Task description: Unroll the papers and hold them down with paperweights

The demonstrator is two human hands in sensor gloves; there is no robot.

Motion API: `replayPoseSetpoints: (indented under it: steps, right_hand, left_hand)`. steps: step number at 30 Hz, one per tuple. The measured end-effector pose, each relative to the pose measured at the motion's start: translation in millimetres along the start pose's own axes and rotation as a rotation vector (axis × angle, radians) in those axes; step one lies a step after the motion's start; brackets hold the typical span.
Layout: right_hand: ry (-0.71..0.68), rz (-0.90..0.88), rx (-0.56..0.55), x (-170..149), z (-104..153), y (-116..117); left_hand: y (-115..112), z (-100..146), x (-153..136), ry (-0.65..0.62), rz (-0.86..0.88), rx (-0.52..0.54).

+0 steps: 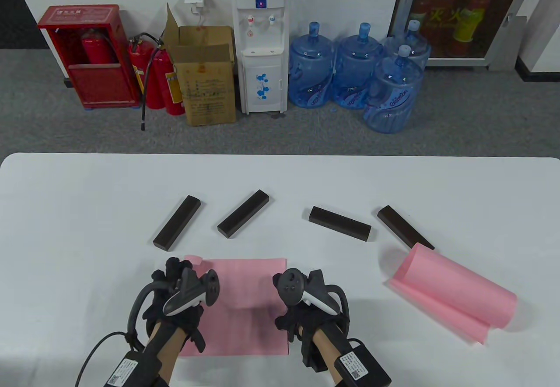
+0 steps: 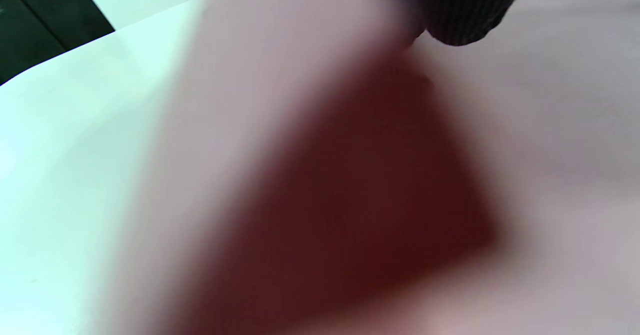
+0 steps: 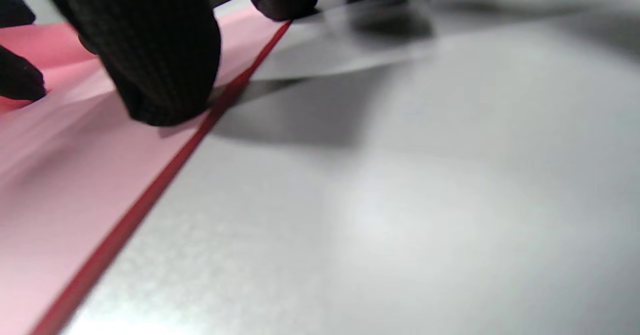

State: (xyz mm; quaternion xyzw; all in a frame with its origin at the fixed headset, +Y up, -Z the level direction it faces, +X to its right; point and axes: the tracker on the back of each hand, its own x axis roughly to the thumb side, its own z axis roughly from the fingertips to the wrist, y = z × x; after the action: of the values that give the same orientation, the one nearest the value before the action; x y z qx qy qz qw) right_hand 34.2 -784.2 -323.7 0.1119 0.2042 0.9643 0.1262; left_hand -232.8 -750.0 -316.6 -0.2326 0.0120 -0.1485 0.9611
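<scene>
Nearest me, my left hand (image 1: 177, 293) and right hand (image 1: 306, 304) press flat, fingers spread, on the pink sheet (image 1: 245, 299) spread on the bench (image 1: 87, 194), a second pink roll (image 1: 450, 293) lies right, and four dark paperweights (image 1: 177, 222) sit beyond.

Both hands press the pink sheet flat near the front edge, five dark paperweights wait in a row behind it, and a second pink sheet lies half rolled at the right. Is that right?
One detail is wrong: the table view shows four dark paperweights, not five. Otherwise correct: the left hand and right hand press the flat pink sheet, and the half-rolled sheet lies at the right.
</scene>
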Motion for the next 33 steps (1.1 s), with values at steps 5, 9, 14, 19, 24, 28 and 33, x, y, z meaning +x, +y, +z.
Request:
replayPoseSetpoints:
  steps: [5, 9, 14, 19, 24, 28, 33]
  right_hand:
    - [0.001, 0.000, 0.001, 0, 0, 0]
    - [0.001, 0.001, 0.002, 0, 0, 0]
    - [0.003, -0.001, 0.001, 0, 0, -1]
    - [0.005, 0.005, 0.000, 1, 0, -2]
    - [0.020, -0.007, 0.028, 3, -4, -13]
    - [0.111, -0.160, -0.007, -17, -15, -49]
    - [0.265, -0.034, -0.158, -53, -38, -100]
  left_hand:
    - [-21, -9, -43, 0.042, 0.116, 0.004]
    - [-32, -15, -71, 0.055, 0.191, 0.001]
    - [-48, -23, -100, 0.036, 0.349, -0.039]
    - [-56, -26, -108, -0.003, 0.433, -0.040]
    - [-55, -25, -106, -0.003, 0.421, -0.047]
    - [-55, -24, -107, -0.009, 0.443, -0.054]
    - [-55, -24, -107, -0.013, 0.449, -0.065]
